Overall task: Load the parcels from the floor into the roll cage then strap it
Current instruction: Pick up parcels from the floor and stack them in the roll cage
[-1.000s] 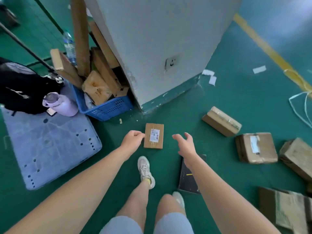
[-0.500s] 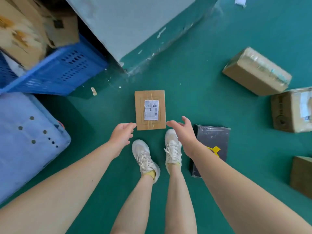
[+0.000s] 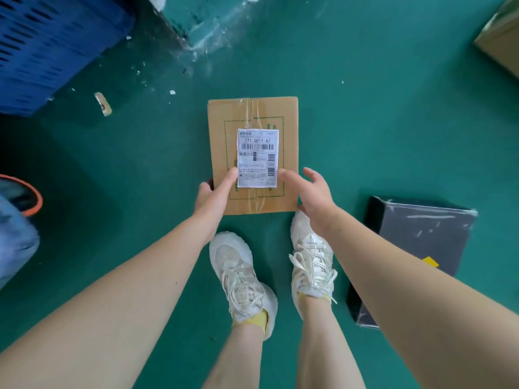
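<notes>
A flat brown cardboard parcel [image 3: 252, 113] with a white shipping label [image 3: 257, 158] lies on the green floor just ahead of my shoes. My left hand [image 3: 214, 193] is at its near left corner. The thumb lies straight on the top beside the label, and the fingers sit against the left edge, mostly hidden. My right hand [image 3: 307, 192] hovers over the near right corner with fingers spread, holding nothing. The roll cage is out of view.
A black flat parcel [image 3: 415, 248] lies right of my right shoe [image 3: 311, 256]. A brown box [image 3: 502, 43] shows at the top right. A blue crate [image 3: 56, 37] stands at the top left beside the pillar base [image 3: 202, 23]. A grey-blue object with an orange rim [image 3: 19, 203] is at the left edge.
I have bent down closer to the parcel. Both hands moved forward onto its near corners, and the left thumb now touches its top.
</notes>
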Motion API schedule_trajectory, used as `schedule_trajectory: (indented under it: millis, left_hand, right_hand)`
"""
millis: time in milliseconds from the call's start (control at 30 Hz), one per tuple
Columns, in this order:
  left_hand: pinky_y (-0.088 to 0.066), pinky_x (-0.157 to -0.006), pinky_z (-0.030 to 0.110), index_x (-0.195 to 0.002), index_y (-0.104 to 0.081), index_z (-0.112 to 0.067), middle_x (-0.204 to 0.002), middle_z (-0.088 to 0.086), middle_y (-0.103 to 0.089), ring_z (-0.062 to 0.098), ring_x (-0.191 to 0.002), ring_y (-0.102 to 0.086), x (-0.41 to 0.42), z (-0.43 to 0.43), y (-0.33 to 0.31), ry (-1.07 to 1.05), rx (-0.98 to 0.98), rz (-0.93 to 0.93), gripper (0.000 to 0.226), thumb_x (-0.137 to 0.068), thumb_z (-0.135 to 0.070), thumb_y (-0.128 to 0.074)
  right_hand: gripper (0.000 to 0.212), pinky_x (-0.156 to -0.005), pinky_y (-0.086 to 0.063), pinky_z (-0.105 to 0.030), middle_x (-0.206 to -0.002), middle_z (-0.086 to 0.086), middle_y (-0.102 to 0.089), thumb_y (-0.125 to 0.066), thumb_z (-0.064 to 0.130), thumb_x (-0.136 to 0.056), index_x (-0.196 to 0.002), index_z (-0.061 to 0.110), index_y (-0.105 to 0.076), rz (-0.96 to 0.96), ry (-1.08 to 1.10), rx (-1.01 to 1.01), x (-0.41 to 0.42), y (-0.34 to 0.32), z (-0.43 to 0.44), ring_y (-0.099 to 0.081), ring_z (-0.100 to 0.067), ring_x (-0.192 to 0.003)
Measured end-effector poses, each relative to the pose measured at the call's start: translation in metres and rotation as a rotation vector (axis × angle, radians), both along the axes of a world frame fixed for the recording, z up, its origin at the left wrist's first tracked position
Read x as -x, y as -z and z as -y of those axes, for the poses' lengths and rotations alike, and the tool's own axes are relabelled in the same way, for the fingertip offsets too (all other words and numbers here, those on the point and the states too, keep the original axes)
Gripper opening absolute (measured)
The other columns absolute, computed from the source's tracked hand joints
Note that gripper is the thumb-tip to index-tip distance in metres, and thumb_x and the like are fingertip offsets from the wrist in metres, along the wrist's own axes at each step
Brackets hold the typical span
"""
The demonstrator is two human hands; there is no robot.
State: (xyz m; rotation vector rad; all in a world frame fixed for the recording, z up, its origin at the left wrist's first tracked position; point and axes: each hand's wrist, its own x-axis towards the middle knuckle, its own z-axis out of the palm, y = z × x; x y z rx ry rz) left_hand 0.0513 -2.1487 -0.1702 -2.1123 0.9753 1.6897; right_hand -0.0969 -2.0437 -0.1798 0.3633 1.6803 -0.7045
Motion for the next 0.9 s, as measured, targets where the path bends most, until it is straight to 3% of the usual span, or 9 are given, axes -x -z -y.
schedule_trajectory:
  millis: [100,167,267,400,567,667,700,800,900]
  left_hand:
    - [-0.035,-0.096,0.033,-0.140,-0.040,-0.021,-0.119,-0.015,-0.047,0.012,-0.120,-0.045,0.002,-0.007,0.010,-0.020,0.045,0.005,0.074,-0.084,-0.065,-0.059]
    - [-0.034,-0.093,0.031,-0.140,-0.040,-0.024,-0.113,-0.017,-0.047,0.009,-0.115,-0.044,0.006,-0.007,0.007,-0.035,0.054,-0.008,0.072,-0.083,-0.065,-0.059]
    - [-0.031,-0.106,0.036,-0.149,-0.029,-0.020,-0.137,-0.008,-0.044,0.014,-0.130,-0.039,0.011,-0.004,0.006,-0.034,0.036,0.006,0.087,-0.082,-0.067,-0.057]
    - [-0.027,-0.115,0.041,-0.154,-0.020,-0.016,-0.155,-0.001,-0.033,0.021,-0.142,-0.033,0.015,0.001,-0.001,-0.012,0.000,0.036,0.104,-0.076,-0.073,-0.059]
    - [-0.043,-0.107,0.040,-0.143,-0.040,-0.023,-0.137,-0.005,-0.055,0.017,-0.122,-0.054,0.029,0.003,-0.031,0.025,-0.011,0.013,0.094,-0.069,-0.075,-0.065]
    - [-0.041,-0.108,0.041,-0.139,-0.043,-0.026,-0.128,-0.005,-0.061,0.015,-0.116,-0.057,0.045,-0.002,-0.055,0.040,-0.070,-0.020,0.101,-0.058,-0.078,-0.070]
    - [-0.038,-0.110,0.043,-0.139,-0.043,-0.027,-0.128,-0.005,-0.061,0.016,-0.116,-0.058,0.053,-0.003,-0.064,0.043,-0.103,-0.038,0.107,-0.051,-0.079,-0.074]
    - [-0.041,-0.105,0.048,-0.136,-0.047,-0.031,-0.126,-0.003,-0.064,0.019,-0.114,-0.061,0.077,-0.009,-0.094,0.088,-0.200,-0.116,0.107,-0.045,-0.079,-0.076]
    - [-0.051,-0.094,0.045,-0.132,-0.051,-0.033,-0.123,-0.004,-0.066,0.017,-0.112,-0.063,0.108,-0.017,-0.137,0.190,-0.237,-0.168,0.095,-0.050,-0.074,-0.078]
  right_hand:
    - [0.109,-0.102,-0.050,-0.042,-0.127,0.003,-0.063,-0.084,0.066,-0.048,-0.143,0.024,-0.048,0.022,0.023,0.048,-0.002,0.017,0.002,-0.064,-0.017,-0.112]
    - [0.117,-0.100,-0.051,-0.043,-0.128,0.003,-0.063,-0.085,0.074,-0.038,-0.140,0.027,-0.051,0.046,0.031,0.065,-0.001,0.026,0.001,-0.065,-0.018,-0.113]
    - [0.128,-0.101,-0.051,-0.044,-0.133,0.003,-0.061,-0.082,0.082,-0.030,-0.142,0.030,-0.049,0.087,0.000,0.081,0.001,0.030,0.001,-0.063,-0.018,-0.116]
    - [0.124,-0.104,-0.048,-0.038,-0.133,0.008,-0.063,-0.081,0.081,-0.042,-0.147,0.029,-0.044,0.149,-0.058,0.123,0.009,0.021,0.001,-0.063,-0.013,-0.117]
    - [0.112,-0.104,-0.047,-0.035,-0.125,0.012,-0.066,-0.076,0.085,-0.042,-0.139,0.035,-0.053,0.110,-0.001,0.107,0.019,-0.010,-0.002,-0.062,-0.013,-0.115]
    - [0.120,-0.079,-0.050,-0.025,-0.133,0.007,-0.062,-0.078,0.076,-0.045,-0.148,0.027,-0.042,0.136,0.118,0.098,0.033,-0.045,-0.010,-0.063,-0.012,-0.112]
    - [0.119,-0.077,-0.048,-0.026,-0.134,0.006,-0.061,-0.079,0.073,-0.047,-0.149,0.027,-0.041,0.140,0.152,0.093,0.039,-0.057,-0.015,-0.062,-0.014,-0.112]
    - [0.115,-0.096,-0.048,-0.049,-0.134,0.004,-0.060,-0.080,0.070,-0.048,-0.149,0.033,-0.038,0.149,0.285,0.070,0.054,-0.094,-0.035,-0.062,-0.020,-0.111]
    - [0.108,-0.094,-0.049,-0.050,-0.133,0.005,-0.060,-0.078,0.068,-0.053,-0.148,0.035,-0.039,0.086,0.427,0.063,0.067,-0.145,-0.058,-0.063,-0.019,-0.109]
